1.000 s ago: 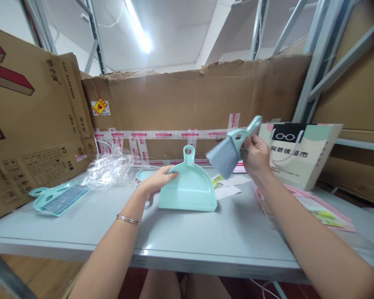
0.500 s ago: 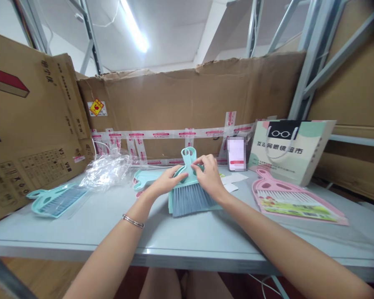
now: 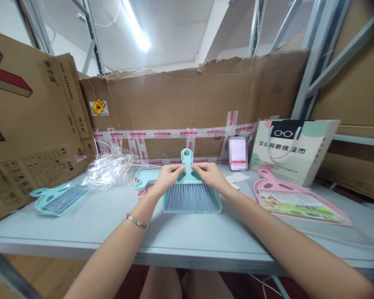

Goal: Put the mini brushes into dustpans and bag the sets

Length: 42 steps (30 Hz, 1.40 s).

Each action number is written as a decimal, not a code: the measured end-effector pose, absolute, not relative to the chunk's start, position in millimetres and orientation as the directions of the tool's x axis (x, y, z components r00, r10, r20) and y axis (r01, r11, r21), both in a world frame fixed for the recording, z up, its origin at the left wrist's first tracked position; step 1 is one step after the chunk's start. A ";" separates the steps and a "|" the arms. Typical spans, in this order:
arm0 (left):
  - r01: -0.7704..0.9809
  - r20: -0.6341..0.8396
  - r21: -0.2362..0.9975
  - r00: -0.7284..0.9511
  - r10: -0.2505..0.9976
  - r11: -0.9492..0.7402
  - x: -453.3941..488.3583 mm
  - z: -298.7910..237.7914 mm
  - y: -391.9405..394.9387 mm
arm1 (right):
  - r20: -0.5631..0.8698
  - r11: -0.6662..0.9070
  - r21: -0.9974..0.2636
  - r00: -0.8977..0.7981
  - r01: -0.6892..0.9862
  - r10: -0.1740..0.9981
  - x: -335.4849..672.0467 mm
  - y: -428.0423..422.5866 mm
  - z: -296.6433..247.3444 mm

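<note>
Vs. 0.5 s ago: mint-green plastic brush w/ grey bristles (image 3: 190, 196) now squared flat in mint-green plastic dustpan (image 3: 220, 207), mid grey table (image 3: 187, 238), handles stacked; L hand (image 3: 167, 176) & R hand (image 3: 209, 174) fingertips pinch brush shoulders, so looks seated.

We've got one head cam, facing forward and down, close over the left hand (image 3: 167, 176), right hand (image 3: 210, 174) and table (image 3: 187, 238).
</note>
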<state>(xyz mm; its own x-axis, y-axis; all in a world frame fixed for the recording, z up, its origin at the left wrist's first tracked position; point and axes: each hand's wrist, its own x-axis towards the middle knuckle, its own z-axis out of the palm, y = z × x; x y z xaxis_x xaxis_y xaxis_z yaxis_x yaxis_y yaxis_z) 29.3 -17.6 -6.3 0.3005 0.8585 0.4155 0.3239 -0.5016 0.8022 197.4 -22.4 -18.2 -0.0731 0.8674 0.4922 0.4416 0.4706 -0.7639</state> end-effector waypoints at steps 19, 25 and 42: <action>0.027 0.263 0.961 0.215 0.941 -0.275 20.5 -2.3 -16.1 | 0.733 0.592 -0.538 -0.013 0.600 0.680 209.7 -28.7 -15.3; -0.141 0.229 0.970 0.274 0.934 -0.197 25.2 -4.1 -17.2 | 0.731 0.505 -0.385 -0.078 0.773 0.677 180.1 -36.0 -31.7; -0.378 0.327 0.913 0.446 0.833 -0.157 15.3 -2.3 -12.7 | 0.662 0.594 -0.578 -0.104 0.559 0.742 167.3 -49.1 -23.9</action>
